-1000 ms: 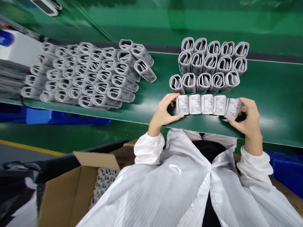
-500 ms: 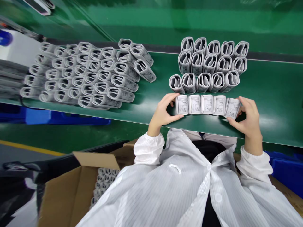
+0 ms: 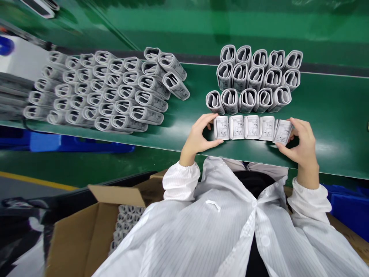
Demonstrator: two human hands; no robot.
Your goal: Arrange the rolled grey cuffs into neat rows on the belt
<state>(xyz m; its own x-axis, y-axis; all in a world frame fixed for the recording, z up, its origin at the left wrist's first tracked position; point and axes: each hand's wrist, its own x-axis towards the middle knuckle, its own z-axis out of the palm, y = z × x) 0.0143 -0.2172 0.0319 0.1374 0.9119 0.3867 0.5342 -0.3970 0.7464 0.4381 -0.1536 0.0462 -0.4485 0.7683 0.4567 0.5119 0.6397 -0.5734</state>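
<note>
Several folded grey-white rolls with printed faces [image 3: 251,127] form one row near the front edge of the green work surface [image 3: 331,127]. My left hand [image 3: 199,135] grips the left end of this row between thumb and fingers. At the other end, my right hand [image 3: 301,141] has its thumb and fingers on the last roll [image 3: 282,131], which leans slightly. Just behind stands a row of upright rolls [image 3: 248,100], their spiral ends showing. Two more rows [image 3: 256,77] stand farther back.
A large group of rolls [image 3: 111,94] covers the surface at the left. Below it, an open cardboard box [image 3: 77,234] holds more rolls. Blue bins [image 3: 69,143] show under the left edge and at the lower right. A white object [image 3: 25,54] sits far left.
</note>
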